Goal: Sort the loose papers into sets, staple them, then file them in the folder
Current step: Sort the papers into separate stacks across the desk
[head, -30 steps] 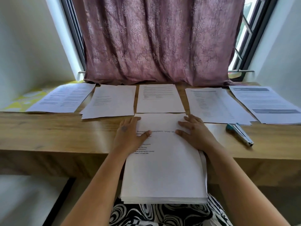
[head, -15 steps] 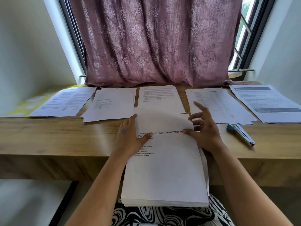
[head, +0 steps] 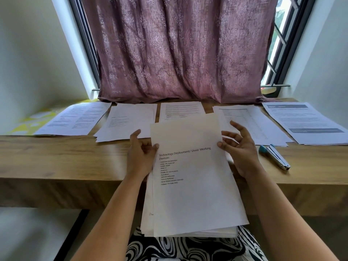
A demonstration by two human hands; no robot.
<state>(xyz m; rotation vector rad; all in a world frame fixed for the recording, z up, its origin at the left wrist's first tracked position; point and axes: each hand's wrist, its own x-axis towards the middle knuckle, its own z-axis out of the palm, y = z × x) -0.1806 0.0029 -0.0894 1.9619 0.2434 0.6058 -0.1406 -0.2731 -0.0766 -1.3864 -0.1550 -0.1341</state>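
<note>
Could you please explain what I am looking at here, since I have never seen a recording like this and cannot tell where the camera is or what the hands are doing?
There is no machine here. A person wears a wide-angle camera on the head, looking forward and down, so you see their own two bare arms.

On the wooden desk, in front of a pink curtain, five sets of printed papers lie in a row. A blue and silver stapler lies on the right.

Nearer the person, a thick stack of loose papers reaches from the desk edge toward the lap. The left hand and right hand pinch the side edges of the top sheet, headed "Technology Deployment", with its far end raised off the stack. No folder is in view.
</note>
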